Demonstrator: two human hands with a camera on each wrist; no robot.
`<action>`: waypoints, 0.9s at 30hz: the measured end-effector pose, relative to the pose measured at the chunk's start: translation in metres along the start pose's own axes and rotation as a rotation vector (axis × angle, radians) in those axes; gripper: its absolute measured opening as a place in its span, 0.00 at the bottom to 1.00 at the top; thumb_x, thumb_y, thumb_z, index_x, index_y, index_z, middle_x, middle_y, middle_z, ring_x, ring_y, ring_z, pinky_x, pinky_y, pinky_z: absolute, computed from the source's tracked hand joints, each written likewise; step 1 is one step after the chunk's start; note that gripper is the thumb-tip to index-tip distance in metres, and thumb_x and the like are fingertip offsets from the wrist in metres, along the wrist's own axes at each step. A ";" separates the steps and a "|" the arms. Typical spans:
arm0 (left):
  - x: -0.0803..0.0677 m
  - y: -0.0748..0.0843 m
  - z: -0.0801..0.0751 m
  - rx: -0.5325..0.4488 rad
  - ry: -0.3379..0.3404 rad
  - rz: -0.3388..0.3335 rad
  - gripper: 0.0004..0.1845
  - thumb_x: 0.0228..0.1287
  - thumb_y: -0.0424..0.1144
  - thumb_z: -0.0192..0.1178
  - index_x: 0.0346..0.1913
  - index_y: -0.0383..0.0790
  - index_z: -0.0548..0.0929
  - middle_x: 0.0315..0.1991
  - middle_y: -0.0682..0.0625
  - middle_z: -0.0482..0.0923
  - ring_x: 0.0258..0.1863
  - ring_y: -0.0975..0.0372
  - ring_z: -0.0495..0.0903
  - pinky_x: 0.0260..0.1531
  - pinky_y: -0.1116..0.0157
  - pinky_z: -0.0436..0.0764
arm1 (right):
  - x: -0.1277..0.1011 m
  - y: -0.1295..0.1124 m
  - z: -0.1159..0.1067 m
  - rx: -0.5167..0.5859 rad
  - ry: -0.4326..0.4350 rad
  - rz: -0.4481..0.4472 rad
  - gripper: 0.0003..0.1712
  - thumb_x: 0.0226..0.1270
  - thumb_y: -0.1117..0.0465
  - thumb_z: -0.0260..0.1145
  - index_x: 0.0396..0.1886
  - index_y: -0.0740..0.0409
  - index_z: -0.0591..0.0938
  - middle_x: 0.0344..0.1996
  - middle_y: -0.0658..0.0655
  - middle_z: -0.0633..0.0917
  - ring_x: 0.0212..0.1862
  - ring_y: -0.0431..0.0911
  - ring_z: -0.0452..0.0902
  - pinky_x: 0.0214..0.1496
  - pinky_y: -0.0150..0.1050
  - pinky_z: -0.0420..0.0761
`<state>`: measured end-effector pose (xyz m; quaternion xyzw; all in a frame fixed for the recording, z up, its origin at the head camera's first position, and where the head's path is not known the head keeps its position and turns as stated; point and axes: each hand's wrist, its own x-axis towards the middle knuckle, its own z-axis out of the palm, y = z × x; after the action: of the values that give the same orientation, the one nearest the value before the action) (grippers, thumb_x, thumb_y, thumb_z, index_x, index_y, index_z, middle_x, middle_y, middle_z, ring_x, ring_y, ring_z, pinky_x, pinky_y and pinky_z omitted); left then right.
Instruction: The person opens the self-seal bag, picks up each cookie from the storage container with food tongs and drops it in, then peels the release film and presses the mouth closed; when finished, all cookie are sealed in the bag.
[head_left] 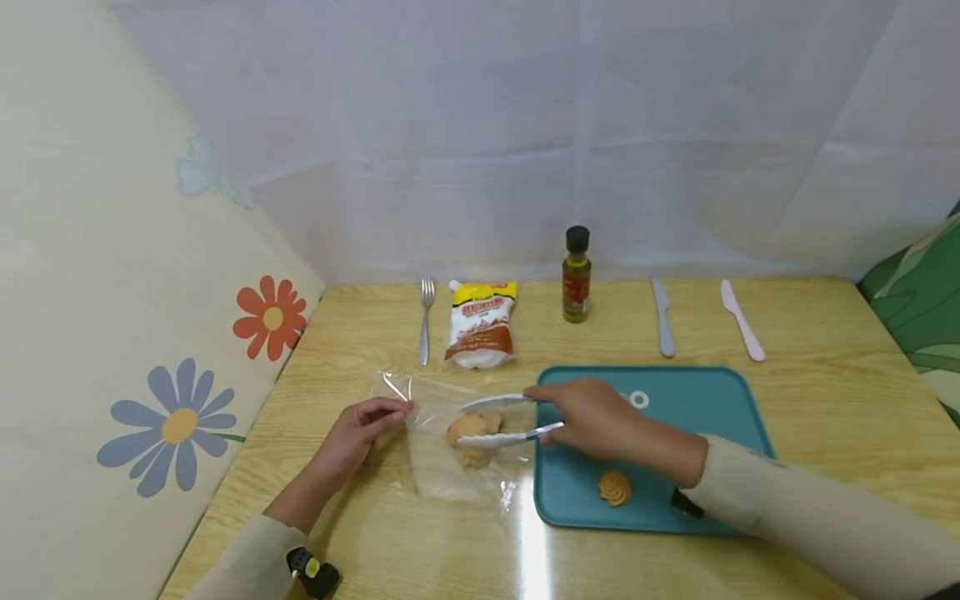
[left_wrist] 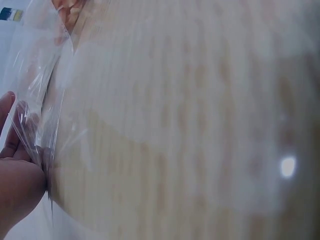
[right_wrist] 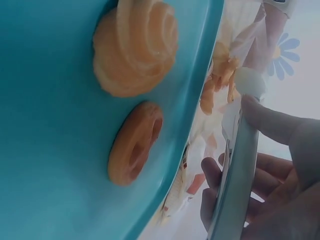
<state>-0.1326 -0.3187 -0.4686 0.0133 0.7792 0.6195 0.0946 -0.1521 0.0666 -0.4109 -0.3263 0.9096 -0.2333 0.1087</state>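
Already several cookies [head_left: 472, 433] lie in the clear bag [head_left: 442, 450] on the surface [head_left: 825, 417]; the right hand [head_left: 592, 417] grips tongs [head_left: 498, 421] reaching in, the left hand [head_left: 360, 429] pinches the bag's mouth open. Judging by the tray [head_left: 720, 392], two pieces [right_wrist: 136, 45] remain. Fork [head_left: 426, 321], sauce pouch [head_left: 480, 325], bottle [head_left: 576, 275] and knives [head_left: 662, 318] sit behind, blocking nothing.

Fork [head_left: 426, 320], sauce pouch [head_left: 480, 323] (upright oil bottle [head_left: 576, 276]).
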 end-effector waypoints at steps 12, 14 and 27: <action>-0.002 0.002 0.001 0.015 0.010 -0.024 0.17 0.77 0.34 0.59 0.58 0.23 0.81 0.58 0.46 0.85 0.56 0.71 0.80 0.54 0.74 0.79 | 0.006 -0.006 0.005 -0.005 0.033 -0.042 0.39 0.59 0.50 0.80 0.70 0.53 0.79 0.55 0.57 0.88 0.51 0.53 0.85 0.50 0.52 0.83; -0.002 0.003 0.001 0.016 0.008 -0.021 0.17 0.77 0.34 0.58 0.58 0.22 0.81 0.59 0.43 0.84 0.56 0.71 0.80 0.54 0.74 0.79 | 0.007 -0.006 0.005 -0.004 0.028 -0.041 0.40 0.59 0.50 0.80 0.70 0.53 0.79 0.54 0.57 0.88 0.50 0.52 0.85 0.50 0.52 0.83; -0.002 0.003 0.002 0.027 0.007 -0.016 0.17 0.77 0.34 0.59 0.58 0.22 0.81 0.59 0.42 0.84 0.56 0.71 0.80 0.55 0.74 0.79 | 0.000 -0.003 0.003 0.005 0.020 -0.020 0.41 0.57 0.49 0.81 0.71 0.52 0.78 0.55 0.56 0.88 0.47 0.49 0.85 0.46 0.49 0.84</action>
<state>-0.1307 -0.3165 -0.4653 0.0060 0.7880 0.6081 0.0966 -0.1497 0.0634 -0.4117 -0.3327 0.9067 -0.2400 0.0982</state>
